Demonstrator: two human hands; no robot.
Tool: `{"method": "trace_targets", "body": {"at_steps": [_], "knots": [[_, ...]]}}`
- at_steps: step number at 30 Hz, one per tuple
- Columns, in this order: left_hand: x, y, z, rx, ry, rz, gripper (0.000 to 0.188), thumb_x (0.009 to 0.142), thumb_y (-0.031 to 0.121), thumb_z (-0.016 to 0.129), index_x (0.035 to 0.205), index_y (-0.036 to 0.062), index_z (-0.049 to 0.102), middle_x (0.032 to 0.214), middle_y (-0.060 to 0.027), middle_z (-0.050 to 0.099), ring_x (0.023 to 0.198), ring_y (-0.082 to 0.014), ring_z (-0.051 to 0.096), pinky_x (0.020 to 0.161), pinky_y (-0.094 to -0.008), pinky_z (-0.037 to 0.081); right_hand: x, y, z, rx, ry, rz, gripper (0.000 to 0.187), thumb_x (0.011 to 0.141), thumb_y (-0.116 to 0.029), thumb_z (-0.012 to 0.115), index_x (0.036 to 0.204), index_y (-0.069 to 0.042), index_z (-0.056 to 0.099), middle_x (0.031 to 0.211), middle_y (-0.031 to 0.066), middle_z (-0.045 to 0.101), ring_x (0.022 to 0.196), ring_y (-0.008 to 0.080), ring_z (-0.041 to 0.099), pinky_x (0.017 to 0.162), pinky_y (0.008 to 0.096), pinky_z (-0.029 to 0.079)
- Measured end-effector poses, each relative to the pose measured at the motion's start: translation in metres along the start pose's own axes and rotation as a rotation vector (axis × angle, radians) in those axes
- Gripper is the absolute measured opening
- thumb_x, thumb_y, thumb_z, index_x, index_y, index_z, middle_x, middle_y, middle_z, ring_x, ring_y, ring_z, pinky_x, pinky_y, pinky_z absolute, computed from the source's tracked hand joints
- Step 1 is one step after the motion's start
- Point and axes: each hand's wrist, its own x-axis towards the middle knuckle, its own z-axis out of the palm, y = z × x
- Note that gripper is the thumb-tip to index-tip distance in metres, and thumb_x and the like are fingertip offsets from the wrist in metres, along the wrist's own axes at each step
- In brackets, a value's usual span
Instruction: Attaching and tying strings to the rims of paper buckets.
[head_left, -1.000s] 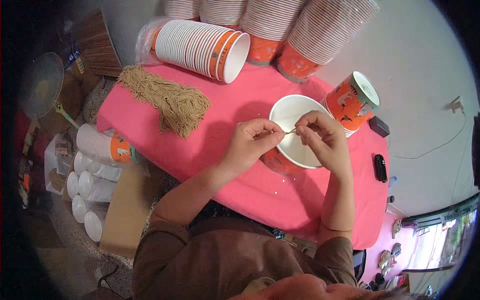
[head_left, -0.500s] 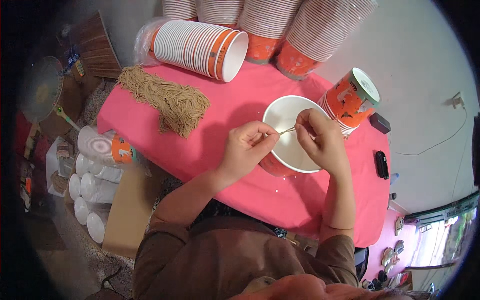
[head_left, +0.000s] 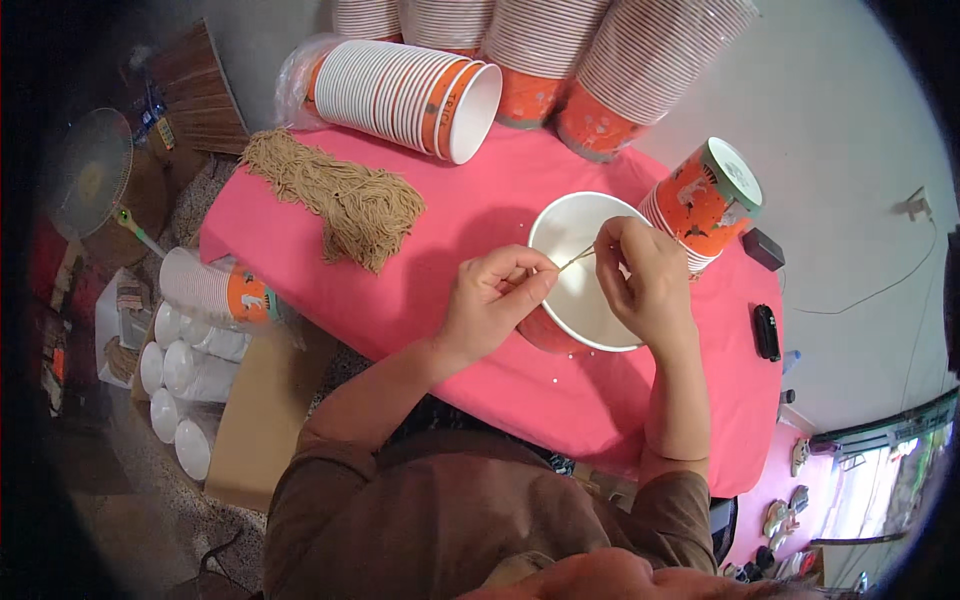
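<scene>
A thin tan cord (head_left: 577, 260) stretches between my two hands, above a round white-lined paper bucket (head_left: 580, 305). My left hand (head_left: 495, 305) pinches one end between thumb and fingertips, at the bucket's left rim. Over the bucket's right side, my right hand (head_left: 645, 285) pinches the cord too, its fingers curled. What the cord looks like inside my fingertips is hidden. To the left on the pink cloth lies a heap of similar tan cords (head_left: 345, 200). The bucket stands upright, its orange outside partly showing below my left hand.
A stack of paper buckets (head_left: 410, 100) lies on its side at the back, with wrapped stacks (head_left: 610, 100) behind. Right of the bucket is an inverted orange stack (head_left: 700, 195), near a black box (head_left: 763, 249) and a black object (head_left: 766, 332). A carton (head_left: 255, 430) stands lower left.
My right hand has shifted slightly, and a longer stretch of the cord shows between the hands. Both hands keep their pinch. The whole view has moved a little.
</scene>
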Motion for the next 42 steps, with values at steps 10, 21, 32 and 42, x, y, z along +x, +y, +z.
{"method": "trace_targets", "body": {"at_steps": [10, 21, 32, 42], "knots": [[0.021, 0.036, -0.009, 0.494, -0.014, 0.374, 0.015, 0.077, 0.006, 0.071, 0.091, 0.0031, 0.066, 0.089, -0.0076, 0.060, 0.082, -0.0201, 0.059, 0.067, -0.0305, 0.048, 0.001, -0.009, -0.013, 0.178, -0.036, 0.067, 0.012, 0.079, -0.003, 0.065, 0.086, -0.004, 0.055, 0.072, 0.0119, 0.060, 0.065, 0.0315, 0.059, 0.057, 0.0394, 0.045], [0.027, 0.037, -0.007, 0.652, 0.016, 0.595, 0.014, 0.069, 0.000, 0.071, 0.079, 0.0054, 0.062, 0.079, -0.0064, 0.059, 0.075, -0.0252, 0.058, 0.065, -0.0349, 0.048, 0.006, -0.020, -0.013, 0.128, -0.078, -0.020, 0.016, 0.076, -0.005, 0.068, 0.087, -0.005, 0.057, 0.071, 0.0087, 0.057, 0.061, 0.0289, 0.056, 0.054, 0.0382, 0.043], [0.011, 0.013, -0.021, 0.555, 0.119, 0.633, 0.015, 0.071, -0.002, 0.069, 0.081, 0.0038, 0.061, 0.080, -0.0081, 0.059, 0.074, -0.0236, 0.057, 0.064, -0.0319, 0.046, 0.008, -0.028, 0.007, -0.083, 0.002, -0.242, 0.019, 0.071, 0.000, 0.069, 0.085, -0.005, 0.058, 0.067, 0.0067, 0.049, 0.059, 0.0254, 0.050, 0.054, 0.0379, 0.037], [0.000, -0.018, -0.035, 0.195, 0.188, 0.360, 0.007, 0.085, -0.002, 0.060, 0.091, 0.0008, 0.056, 0.092, -0.0046, 0.054, 0.085, -0.0112, 0.051, 0.075, -0.0242, 0.042, 0.015, -0.022, -0.014, -0.271, 0.150, -0.223, 0.024, 0.067, -0.003, 0.070, 0.088, -0.007, 0.059, 0.066, 0.0057, 0.047, 0.058, 0.0234, 0.050, 0.053, 0.0356, 0.037]]}}
